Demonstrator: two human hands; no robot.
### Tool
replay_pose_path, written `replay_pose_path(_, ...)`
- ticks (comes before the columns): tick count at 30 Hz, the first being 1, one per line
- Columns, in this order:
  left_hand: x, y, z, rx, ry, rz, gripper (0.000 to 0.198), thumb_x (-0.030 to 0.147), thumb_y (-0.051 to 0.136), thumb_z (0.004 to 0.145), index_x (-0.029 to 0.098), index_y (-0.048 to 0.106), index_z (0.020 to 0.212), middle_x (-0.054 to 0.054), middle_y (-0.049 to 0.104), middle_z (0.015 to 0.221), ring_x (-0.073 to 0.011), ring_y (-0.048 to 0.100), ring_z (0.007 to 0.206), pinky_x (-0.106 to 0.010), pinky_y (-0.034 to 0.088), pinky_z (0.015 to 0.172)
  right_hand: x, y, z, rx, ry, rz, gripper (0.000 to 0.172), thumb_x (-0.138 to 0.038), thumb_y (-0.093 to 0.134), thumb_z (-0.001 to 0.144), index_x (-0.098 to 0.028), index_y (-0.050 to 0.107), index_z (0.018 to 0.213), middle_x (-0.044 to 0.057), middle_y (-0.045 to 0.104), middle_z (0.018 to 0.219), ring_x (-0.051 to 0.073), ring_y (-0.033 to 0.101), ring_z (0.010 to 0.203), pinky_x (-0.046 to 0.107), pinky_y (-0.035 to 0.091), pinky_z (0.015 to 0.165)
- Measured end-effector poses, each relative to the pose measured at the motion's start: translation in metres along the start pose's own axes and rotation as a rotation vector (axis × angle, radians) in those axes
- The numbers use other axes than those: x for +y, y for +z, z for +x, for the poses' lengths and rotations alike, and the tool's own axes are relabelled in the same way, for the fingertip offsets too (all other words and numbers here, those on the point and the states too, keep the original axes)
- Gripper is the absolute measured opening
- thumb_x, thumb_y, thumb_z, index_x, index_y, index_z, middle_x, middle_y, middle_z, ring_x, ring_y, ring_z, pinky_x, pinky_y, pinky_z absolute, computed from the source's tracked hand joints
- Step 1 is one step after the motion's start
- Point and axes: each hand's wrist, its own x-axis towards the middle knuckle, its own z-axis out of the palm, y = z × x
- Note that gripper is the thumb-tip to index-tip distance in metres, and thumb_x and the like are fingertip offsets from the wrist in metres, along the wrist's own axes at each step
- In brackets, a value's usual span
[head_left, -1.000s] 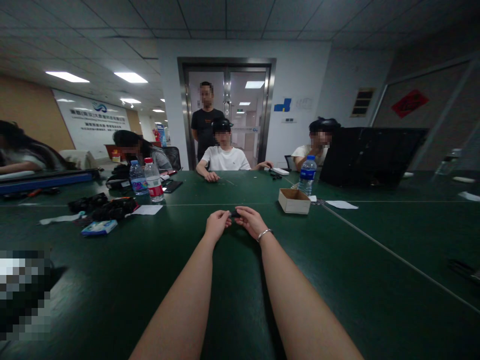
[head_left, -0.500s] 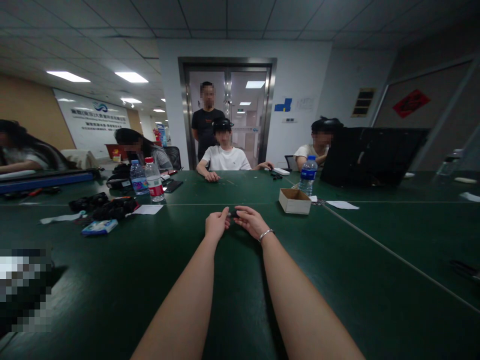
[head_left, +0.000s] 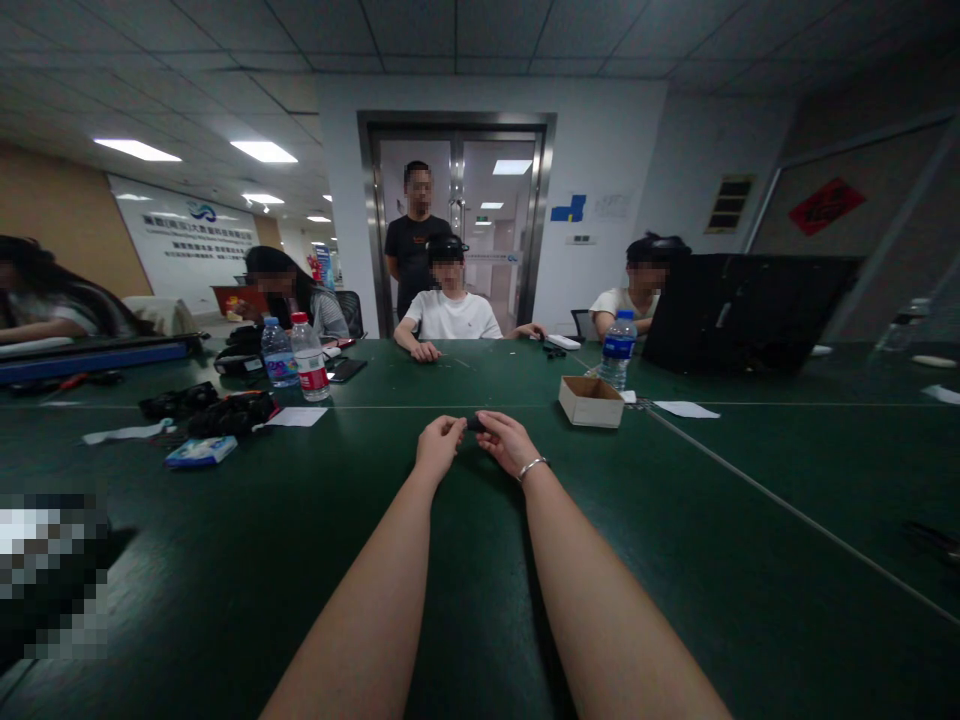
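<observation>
Dark-coloured, a small object (head_left: 474,424) is spanning the two hands at the centre of the frame in the head view. The left hand (head_left: 439,447) is pinching its left end; the right hand (head_left: 508,443) is gripping its right end narrowly. With only fingertips apparently bearing it, a slip or uneven pull could be sending it onto the green table (head_left: 480,580). Fingers are hiding both its ends, and its exact form is escaping view.
</observation>
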Motion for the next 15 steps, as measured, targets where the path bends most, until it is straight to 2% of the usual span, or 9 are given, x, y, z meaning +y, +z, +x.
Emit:
replay_pose_path(4,0.0020,-0.0016,-0.0006,-0.055,0.077,-0.129,0.033,0.036,0.065,0.065,0.016,0.064,0.092,-0.006,0.064,0.085,-0.0130,0.056,0.066,-0.019,0.041,0.050,-0.0007,0.0022,-0.0006,0.055,0.002,-0.023,0.018,-0.025,0.073,0.071,-0.012,0.060,0.074,0.002,0.059,0.059,0.008,0.054,0.045,0.015,0.042,0.040)
replay_pose_path(9,0.0088,-0.0057,-0.0023,-0.099,0.039,-0.261,0.037,0.026,0.066,0.061,0.018,0.064,0.097,-0.007,0.065,0.099,-0.0143,0.059,0.078,-0.019,0.044,0.058,-0.0001,0.0044,-0.0001,0.071,0.003,-0.069,0.026,-0.034,0.070,0.074,-0.013,0.056,0.070,0.002,0.057,0.054,0.007,0.050,0.040,0.014,0.039,0.036)
replay_pose_path(12,0.0092,-0.0047,-0.0012,-0.040,-0.059,-0.293,0.042,0.034,0.065,0.065,0.020,0.059,0.104,-0.007,0.063,0.103,-0.0148,0.060,0.080,-0.020,0.045,0.057,-0.0005,0.0050,-0.0004,0.068,0.013,-0.070,0.024,-0.033,0.069,0.076,-0.013,0.056,0.071,0.003,0.057,0.054,0.007,0.050,0.041,0.014,0.039,0.037)
replay_pose_path(15,0.0058,-0.0024,0.0003,0.014,-0.132,-0.164,0.044,0.053,0.057,0.070,0.014,0.060,0.090,-0.009,0.064,0.083,-0.0139,0.060,0.062,-0.020,0.042,0.047,-0.0006,0.0049,-0.0006,0.063,0.015,-0.081,0.023,-0.031,0.069,0.076,-0.012,0.056,0.072,0.003,0.057,0.055,0.007,0.050,0.041,0.014,0.039,0.037)
